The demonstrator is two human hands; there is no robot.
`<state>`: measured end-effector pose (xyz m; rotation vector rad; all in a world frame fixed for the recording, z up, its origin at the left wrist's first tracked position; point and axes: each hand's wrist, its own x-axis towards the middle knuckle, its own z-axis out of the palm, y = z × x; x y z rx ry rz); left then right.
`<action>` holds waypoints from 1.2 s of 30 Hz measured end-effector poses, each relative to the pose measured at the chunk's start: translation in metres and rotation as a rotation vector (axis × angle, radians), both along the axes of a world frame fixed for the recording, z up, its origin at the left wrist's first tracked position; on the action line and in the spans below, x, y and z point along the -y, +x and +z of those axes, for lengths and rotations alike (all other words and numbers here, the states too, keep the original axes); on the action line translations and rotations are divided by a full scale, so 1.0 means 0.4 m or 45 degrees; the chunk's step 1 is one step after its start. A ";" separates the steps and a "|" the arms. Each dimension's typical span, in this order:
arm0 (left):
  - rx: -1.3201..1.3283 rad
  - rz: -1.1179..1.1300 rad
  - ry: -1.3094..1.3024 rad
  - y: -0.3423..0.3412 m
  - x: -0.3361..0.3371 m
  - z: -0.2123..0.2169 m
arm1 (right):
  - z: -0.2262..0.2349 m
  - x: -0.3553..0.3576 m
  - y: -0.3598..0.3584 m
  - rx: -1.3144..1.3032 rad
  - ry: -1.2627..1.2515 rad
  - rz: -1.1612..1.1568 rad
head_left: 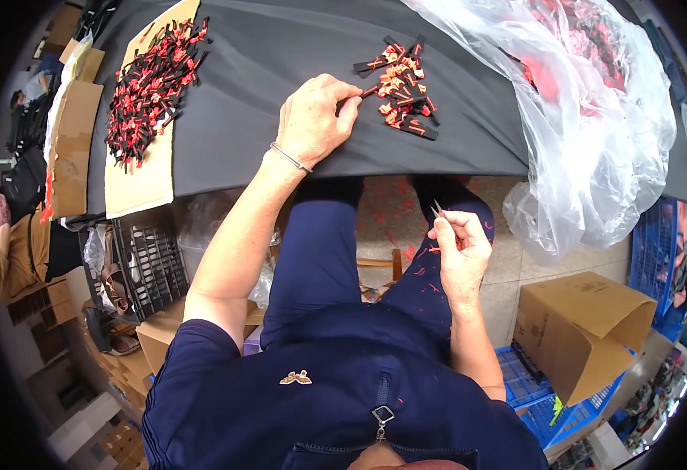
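My left hand (pixel 316 119) is over the black-covered table, thumb and fingertips pinched at the end of a small black-and-red strip (pixel 370 91). The strip lies at the left edge of a loose pile of black strips with orange-red bits (pixel 406 88). Above my right thigh, my right hand (pixel 463 254) is closed around a small tool with slim pointed metal tips (pixel 437 208); its handle is hidden in my fingers. Orange-red bits (pixel 435 249) show beside that hand. Red thread scraps (pixel 422 270) are scattered on my dark trousers.
A bigger heap of black-and-red strips (pixel 151 90) lies on a cardboard sheet (pixel 141 188) at the left. A clear plastic bag (pixel 594 172) with red contents hangs over the table's right side. Below it stand an open carton (pixel 574 329) and a blue crate (pixel 520 376).
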<state>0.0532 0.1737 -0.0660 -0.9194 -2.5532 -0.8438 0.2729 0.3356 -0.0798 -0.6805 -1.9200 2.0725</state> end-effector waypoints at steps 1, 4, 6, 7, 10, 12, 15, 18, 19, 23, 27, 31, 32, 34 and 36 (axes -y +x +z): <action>-0.002 0.000 -0.007 0.002 0.002 0.002 | 0.000 0.000 0.000 0.002 -0.006 0.007; 0.142 0.120 0.046 0.031 0.007 0.021 | 0.006 0.002 -0.002 0.007 -0.009 0.021; 0.619 0.290 0.268 0.070 0.012 0.044 | 0.012 0.003 -0.004 0.014 -0.002 0.025; 0.937 0.242 0.498 0.083 0.020 0.049 | 0.016 0.004 -0.006 -0.011 -0.007 0.010; 1.400 0.127 0.884 0.149 0.033 0.080 | 0.037 0.013 -0.013 -0.044 0.032 -0.005; 1.497 0.085 0.950 0.198 0.035 0.088 | 0.050 0.022 -0.018 -0.211 0.093 -0.010; 1.664 -0.011 1.044 0.263 0.032 0.097 | 0.080 0.032 -0.022 -0.331 0.281 0.018; 1.806 -0.064 1.125 0.305 0.028 0.094 | 0.087 0.032 -0.010 -0.351 0.420 0.001; 1.860 -0.089 1.150 0.319 0.028 0.095 | 0.083 0.030 -0.002 -0.373 0.536 -0.012; 1.952 -0.108 1.178 0.367 0.015 0.095 | 0.069 0.025 0.027 -0.434 0.831 -0.072; 1.984 -0.153 1.199 0.402 0.006 0.100 | 0.078 0.019 0.050 -0.490 1.087 -0.083; 1.999 -0.156 1.208 0.417 0.000 0.104 | 0.087 0.011 0.066 -0.495 1.125 -0.031; 1.992 -0.160 1.185 0.418 -0.001 0.104 | 0.083 0.009 0.068 -0.491 1.142 -0.024; 1.986 -0.157 1.160 0.419 -0.002 0.106 | 0.080 0.005 0.069 -0.486 1.153 -0.016; 1.957 -0.168 1.112 0.417 -0.002 0.108 | 0.080 0.002 0.068 -0.509 1.205 0.015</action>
